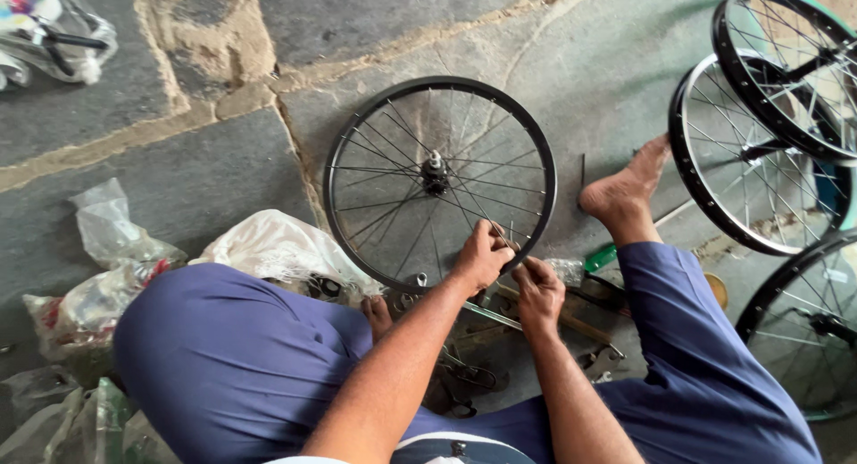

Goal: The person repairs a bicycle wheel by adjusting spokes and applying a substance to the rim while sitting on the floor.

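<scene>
1. Head view looked down on a person seated on a stone floor (205, 161), knees spread in blue trousers, with a black bicycle wheel (439, 180) lying flat between the legs, within easy reach of both hands.
2. Left hand (482, 257) was curled shut over the near rim and the spoke ends there, seemingly to steady the wheel.
3. Right hand (538, 294) sat just beside it at the rim edge, fingers pinched closed; what they pinched was too small to tell.
4. Bare right foot (625, 194) rested just beside the rim's right side.
5. More spoked wheels (759, 152) were stacked at the right, well apart from the hands.
6. Clear plastic bags (107, 277) lay at the left, one white bag (277, 245) touching the knee; their contents were unclear.
7. Metal tools (473, 366) lay under the forearms, a green-handled one (600, 257) near the foot.
</scene>
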